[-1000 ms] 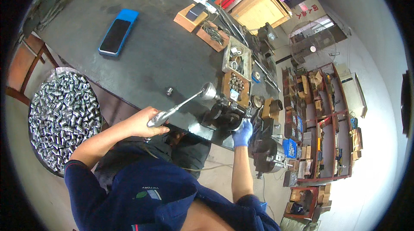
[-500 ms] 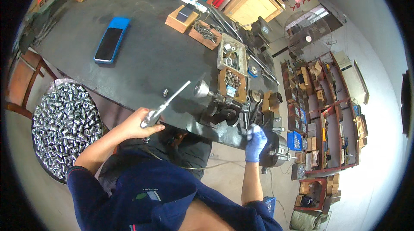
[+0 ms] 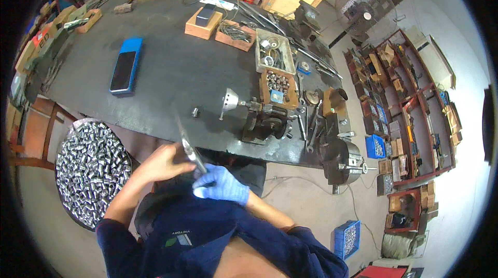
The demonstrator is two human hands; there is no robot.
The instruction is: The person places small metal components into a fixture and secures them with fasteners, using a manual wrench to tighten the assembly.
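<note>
A silver air blow gun (image 3: 193,154) with a long thin nozzle, blurred at its tip, is held in front of my body. My gloved right hand (image 3: 220,183) is closed round its lower end. Close against its left side is my bare left hand (image 3: 163,164), thumb and fingers apart; whether they still touch the gun is unclear. A small metal fitting (image 3: 195,112) stands on the dark table (image 3: 171,70) beyond the nozzle. Right of it is a bench fixture (image 3: 267,122) with a silver cone-shaped head (image 3: 230,100).
At my left stands a round container heaped with metal fittings (image 3: 93,174). A blue-cased device (image 3: 124,68) lies on the table. Boxes of parts (image 3: 279,87) and wrenches (image 3: 311,130) line its right side. A round machine chuck (image 3: 342,161) sits at the right corner; a blue crate (image 3: 346,239) is on the floor.
My right hand has come from the tools at the table's right edge to the air blow gun and closed on it. My left hand has loosened round the gun. The view has shifted.
</note>
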